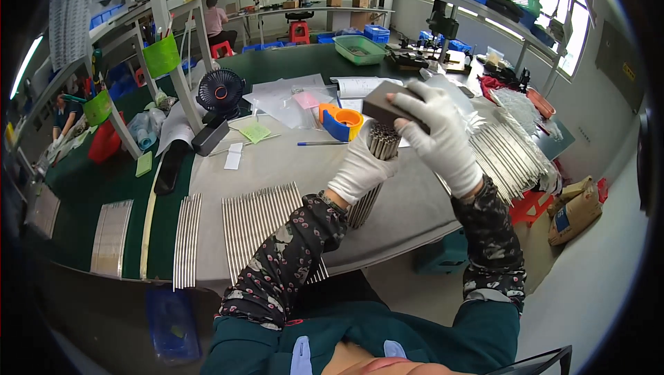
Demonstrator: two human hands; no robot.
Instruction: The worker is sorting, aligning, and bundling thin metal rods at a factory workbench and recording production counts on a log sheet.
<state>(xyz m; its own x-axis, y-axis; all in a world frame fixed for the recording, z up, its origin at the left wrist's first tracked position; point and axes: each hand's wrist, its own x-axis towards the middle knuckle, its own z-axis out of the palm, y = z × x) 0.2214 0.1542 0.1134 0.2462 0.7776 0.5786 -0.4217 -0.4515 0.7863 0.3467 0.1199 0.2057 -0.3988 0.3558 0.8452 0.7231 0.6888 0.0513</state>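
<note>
My left hand [361, 164], in a white glove, is wrapped round an upright bundle of thin metal rods [384, 142] near the middle of the table. The rods' top ends show above the fingers, and their lower part runs down behind the hand toward the table's front edge. Just above those ends, my right hand [443, 136], also gloved, grips a dark grey-brown rectangular block [389, 106]. Whether the block touches the rod ends cannot be told. Left of my forearm, a row of similar rods [252, 219] lies side by side, with a smaller row [187, 236] beyond it.
More rods [505, 157] lie at the right. Behind my hands are an orange and blue tape dispenser [341, 122], a pen [321, 143] and papers [277, 95]. A black fan [220, 91] stands by a shelf post. Another person [217, 22] sits at the back.
</note>
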